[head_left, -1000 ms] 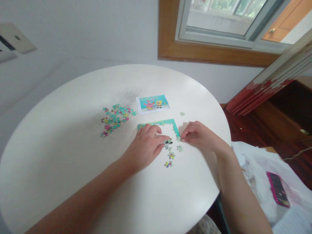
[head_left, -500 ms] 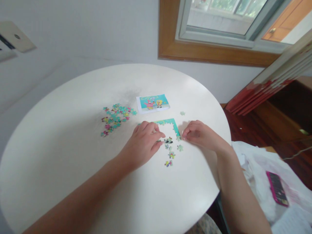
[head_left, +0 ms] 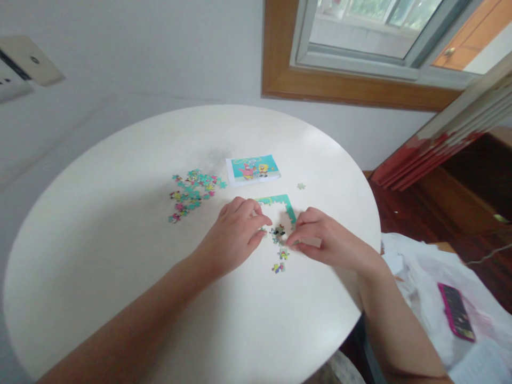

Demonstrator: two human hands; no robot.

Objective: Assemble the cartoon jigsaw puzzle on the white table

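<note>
On the round white table lies a partly joined teal puzzle border. My left hand rests over its left part, fingers curled, fingertips beside a small dark cluster of pieces. My right hand sits just right of that cluster, its fingers pinched over a loose piece near the border's right end; the piece is mostly hidden. Two more loose pieces lie below the cluster.
A pile of loose teal and pink pieces lies left of the border. A picture card lies behind it, and one stray piece to its right. A pink phone rests on white cloth past the table's right edge.
My right hand has slid left and down, onto the loose piece below the border's right end. My left hand has barely moved.
</note>
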